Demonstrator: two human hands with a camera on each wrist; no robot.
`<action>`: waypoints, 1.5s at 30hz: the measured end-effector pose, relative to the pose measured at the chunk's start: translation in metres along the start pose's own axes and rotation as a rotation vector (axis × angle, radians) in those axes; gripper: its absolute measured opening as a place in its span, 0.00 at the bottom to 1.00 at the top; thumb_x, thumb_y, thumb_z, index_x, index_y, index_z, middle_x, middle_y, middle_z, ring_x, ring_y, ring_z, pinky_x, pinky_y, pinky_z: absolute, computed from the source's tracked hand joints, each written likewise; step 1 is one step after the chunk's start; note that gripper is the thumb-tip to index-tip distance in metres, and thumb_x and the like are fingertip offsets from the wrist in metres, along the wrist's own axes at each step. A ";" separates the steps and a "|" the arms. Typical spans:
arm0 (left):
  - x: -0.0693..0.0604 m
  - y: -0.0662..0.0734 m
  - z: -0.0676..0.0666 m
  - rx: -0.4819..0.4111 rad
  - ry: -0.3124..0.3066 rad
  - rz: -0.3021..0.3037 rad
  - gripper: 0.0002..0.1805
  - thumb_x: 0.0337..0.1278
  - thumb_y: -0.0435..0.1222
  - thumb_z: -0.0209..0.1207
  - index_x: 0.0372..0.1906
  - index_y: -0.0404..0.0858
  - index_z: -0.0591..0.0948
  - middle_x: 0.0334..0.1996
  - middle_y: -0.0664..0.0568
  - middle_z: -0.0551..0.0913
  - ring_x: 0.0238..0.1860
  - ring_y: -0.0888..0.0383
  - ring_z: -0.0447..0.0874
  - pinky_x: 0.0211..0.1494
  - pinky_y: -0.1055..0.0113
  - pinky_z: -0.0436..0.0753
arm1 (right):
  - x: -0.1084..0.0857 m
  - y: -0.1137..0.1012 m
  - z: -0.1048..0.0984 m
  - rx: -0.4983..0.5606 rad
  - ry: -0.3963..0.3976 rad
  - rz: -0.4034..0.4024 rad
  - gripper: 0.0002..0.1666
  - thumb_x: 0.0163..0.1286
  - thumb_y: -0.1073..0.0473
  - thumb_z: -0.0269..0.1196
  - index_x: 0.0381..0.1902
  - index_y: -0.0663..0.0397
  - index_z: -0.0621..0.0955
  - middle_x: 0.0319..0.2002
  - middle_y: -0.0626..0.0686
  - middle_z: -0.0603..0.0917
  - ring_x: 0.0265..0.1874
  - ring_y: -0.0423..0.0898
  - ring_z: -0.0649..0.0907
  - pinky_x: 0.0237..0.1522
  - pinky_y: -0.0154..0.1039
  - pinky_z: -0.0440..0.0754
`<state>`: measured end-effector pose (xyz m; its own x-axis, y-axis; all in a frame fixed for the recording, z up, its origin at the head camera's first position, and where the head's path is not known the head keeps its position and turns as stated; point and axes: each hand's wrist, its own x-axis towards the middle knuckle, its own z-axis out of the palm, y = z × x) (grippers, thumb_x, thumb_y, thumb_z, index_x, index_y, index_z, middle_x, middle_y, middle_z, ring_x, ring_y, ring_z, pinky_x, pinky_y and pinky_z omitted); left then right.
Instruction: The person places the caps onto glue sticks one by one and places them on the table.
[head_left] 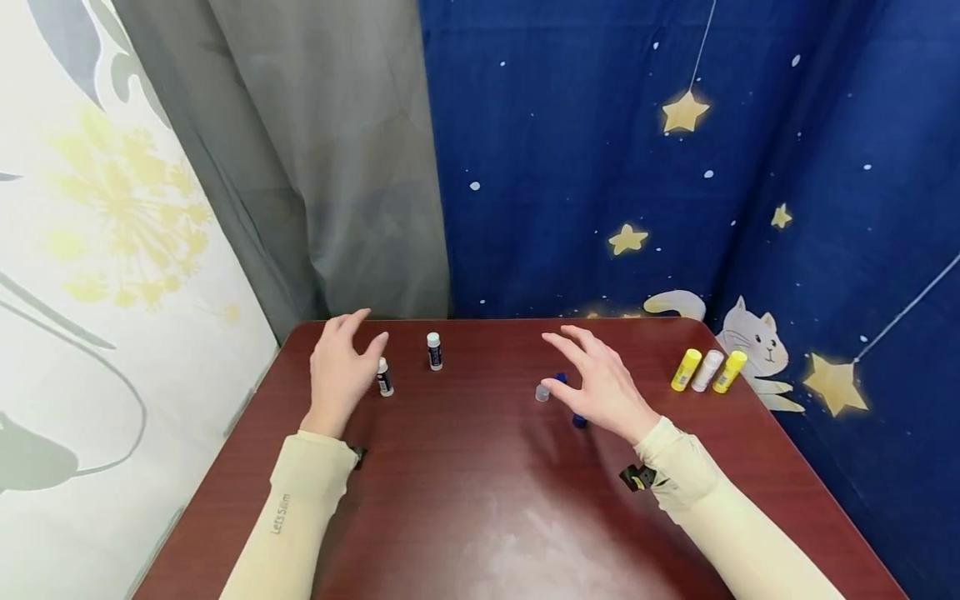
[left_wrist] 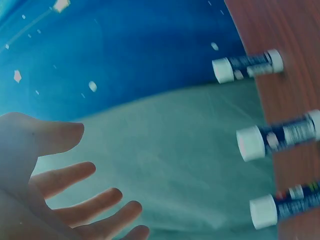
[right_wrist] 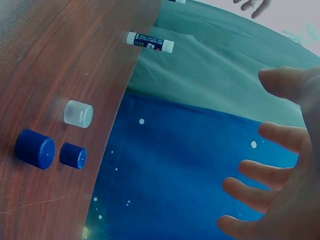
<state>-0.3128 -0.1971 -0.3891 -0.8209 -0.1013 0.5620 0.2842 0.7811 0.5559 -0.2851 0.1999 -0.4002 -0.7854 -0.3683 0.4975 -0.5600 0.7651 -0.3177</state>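
Observation:
My left hand (head_left: 341, 371) is raised, empty, fingers spread, beside a dark-labelled glue stick with white ends (head_left: 385, 377). Another such stick (head_left: 435, 352) stands to its right. The left wrist view has three of these sticks, the nearest (left_wrist: 292, 202) at lower right, beyond my fingers (left_wrist: 90, 205). Over the right half hovers my right hand (head_left: 603, 383), also empty with fingers apart. Around it sit a translucent cap (head_left: 542, 392) and two blue caps, a larger (right_wrist: 35, 149) and a smaller (right_wrist: 73, 155); my hand partly covers the blue ones in the head view.
Two yellow glue sticks (head_left: 686, 370) (head_left: 730, 372) and a white one (head_left: 707, 371) between them stand at the right rear of the dark red table (head_left: 450, 483). Grey (head_left: 360, 167) and blue star-printed curtains (head_left: 555, 167) hang behind the table's back edge.

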 end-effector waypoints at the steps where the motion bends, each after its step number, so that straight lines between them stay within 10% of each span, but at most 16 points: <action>1: 0.002 -0.006 -0.002 0.007 -0.011 -0.014 0.27 0.65 0.46 0.63 0.67 0.42 0.77 0.61 0.39 0.75 0.59 0.37 0.76 0.59 0.36 0.71 | -0.001 0.001 0.001 0.002 -0.001 0.002 0.43 0.62 0.42 0.72 0.73 0.33 0.71 0.71 0.54 0.69 0.66 0.56 0.72 0.63 0.65 0.66; 17: -0.009 -0.093 0.008 -0.043 -0.164 -0.319 0.32 0.63 0.41 0.64 0.71 0.38 0.72 0.60 0.35 0.77 0.59 0.37 0.76 0.61 0.40 0.71 | -0.014 0.007 0.014 0.009 -0.045 0.043 0.41 0.61 0.42 0.73 0.72 0.34 0.72 0.70 0.53 0.69 0.66 0.55 0.71 0.63 0.66 0.65; 45: -0.031 -0.122 0.038 -0.121 -0.138 -0.468 0.21 0.56 0.40 0.72 0.52 0.35 0.83 0.42 0.39 0.85 0.45 0.43 0.76 0.49 0.48 0.74 | -0.023 0.009 0.035 0.015 -0.121 0.065 0.39 0.63 0.40 0.70 0.71 0.35 0.73 0.69 0.54 0.69 0.65 0.56 0.73 0.62 0.65 0.65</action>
<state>-0.3410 -0.2661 -0.4981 -0.9297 -0.3348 0.1536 -0.0817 0.5939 0.8004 -0.2811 0.1972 -0.4425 -0.8457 -0.3796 0.3750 -0.5100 0.7818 -0.3588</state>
